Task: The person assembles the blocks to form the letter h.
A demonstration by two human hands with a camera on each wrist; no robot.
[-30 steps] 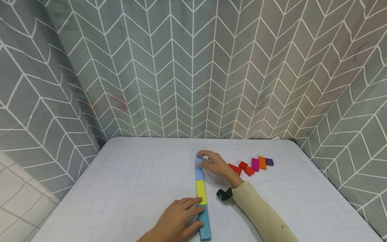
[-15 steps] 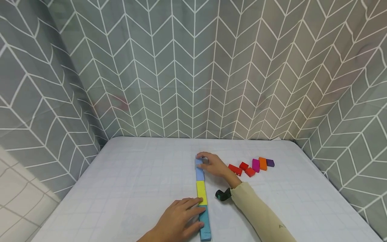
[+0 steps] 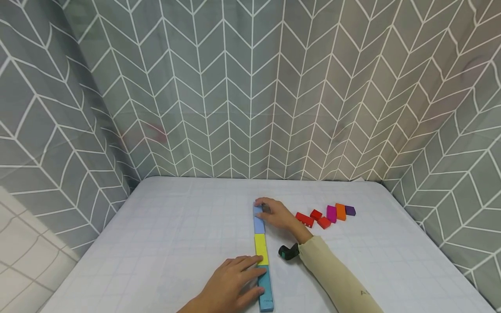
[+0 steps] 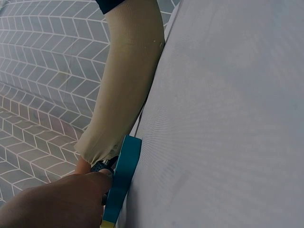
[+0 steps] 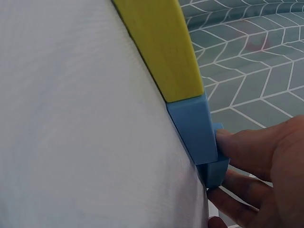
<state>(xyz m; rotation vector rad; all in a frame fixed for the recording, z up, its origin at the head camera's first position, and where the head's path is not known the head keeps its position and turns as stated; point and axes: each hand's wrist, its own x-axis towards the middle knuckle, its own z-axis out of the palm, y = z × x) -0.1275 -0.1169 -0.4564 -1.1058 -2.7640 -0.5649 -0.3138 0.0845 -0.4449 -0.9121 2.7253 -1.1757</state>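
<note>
Right hand (image 3: 277,213) pinches the far light-blue block (image 3: 257,209) beyond the yellow block

The yellow block (image 3: 260,244) sits mid-row, and the row's long axis runs away from the person. On its near side, end to end with it, lies the teal block (image 3: 266,293), long side along the same line. The left hand (image 3: 233,284) lies to the near left of the yellow block, fingers extended and relaxed, gripping nothing; its fingertips touch the yellow and teal blocks. A black device (image 3: 288,252) shows to the right of the yellow block, by the right cuff.

Just beyond the yellow block comes the nearer light-blue block (image 3: 259,226), its end against it. Past that is the far light-blue block, and the right hand is much the nearer to it, reaching in from the right. Thumb and fingers close on it; in the right wrist view it stands slightly out of step with its neighbour.

Beyond and to the right of the yellow block are red blocks (image 3: 305,219), a magenta block (image 3: 331,213), an orange block (image 3: 340,211) and a purple block (image 3: 350,211).
</note>
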